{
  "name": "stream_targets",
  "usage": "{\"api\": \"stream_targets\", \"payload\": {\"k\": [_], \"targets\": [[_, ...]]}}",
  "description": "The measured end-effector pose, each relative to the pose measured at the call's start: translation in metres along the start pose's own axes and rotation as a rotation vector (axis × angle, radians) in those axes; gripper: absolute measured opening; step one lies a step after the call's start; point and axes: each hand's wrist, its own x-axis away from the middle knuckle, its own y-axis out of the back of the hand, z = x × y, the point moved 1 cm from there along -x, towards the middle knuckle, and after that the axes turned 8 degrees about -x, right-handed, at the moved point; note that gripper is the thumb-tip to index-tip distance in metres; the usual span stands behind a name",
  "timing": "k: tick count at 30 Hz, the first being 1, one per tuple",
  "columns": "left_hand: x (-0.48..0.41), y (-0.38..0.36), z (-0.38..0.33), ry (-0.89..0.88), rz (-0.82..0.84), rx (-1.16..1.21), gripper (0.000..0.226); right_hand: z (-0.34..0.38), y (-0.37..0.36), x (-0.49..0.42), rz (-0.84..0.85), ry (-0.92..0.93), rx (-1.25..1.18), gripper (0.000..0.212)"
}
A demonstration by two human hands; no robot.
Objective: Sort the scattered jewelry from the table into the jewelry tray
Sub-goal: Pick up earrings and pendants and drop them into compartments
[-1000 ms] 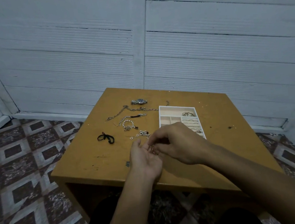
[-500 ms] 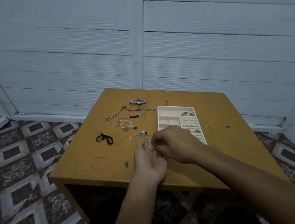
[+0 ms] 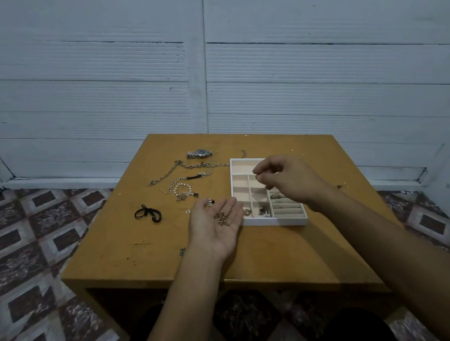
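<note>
My left hand (image 3: 216, 229) lies palm up over the table, just left of the white jewelry tray (image 3: 277, 222), and several small gold pieces (image 3: 222, 218) rest on its flat palm. Above the tray's middle compartments hovers my right hand (image 3: 287, 179), fingertips curled into a pinch; the piece between them is too small to make out. Small items lie in the tray's front compartments (image 3: 263, 211). A watch (image 3: 199, 153), a long chain (image 3: 189, 166), a bracelet with a black bar (image 3: 190, 178) and a pearl bracelet (image 3: 183, 191) lie scattered on the table.
The wooden table (image 3: 148, 250) also holds a black hair tie (image 3: 148, 214) at the left and a tiny heart pendant (image 3: 188, 211) beside my left fingertips. White panelled walls stand close behind. A patterned tiled floor surrounds the table.
My right hand has left my left palm and moved right and away, over the tray. My left hand has opened flat, showing the pieces on it.
</note>
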Motion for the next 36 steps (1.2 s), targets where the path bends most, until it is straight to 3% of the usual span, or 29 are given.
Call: {"api": "stream_targets", "payload": {"k": [8,36], "targets": [[-0.02,-0.017,-0.011,0.032,-0.03,-0.142,0.061,-0.03,0.0,-0.005,-0.024,-0.107,-0.076,0.01],[-0.045,-0.05,-0.027,0.15,0.037,-0.15,0.07,-0.042,-0.007,-0.015,-0.012,-0.108,-0.025,0.014]]}}
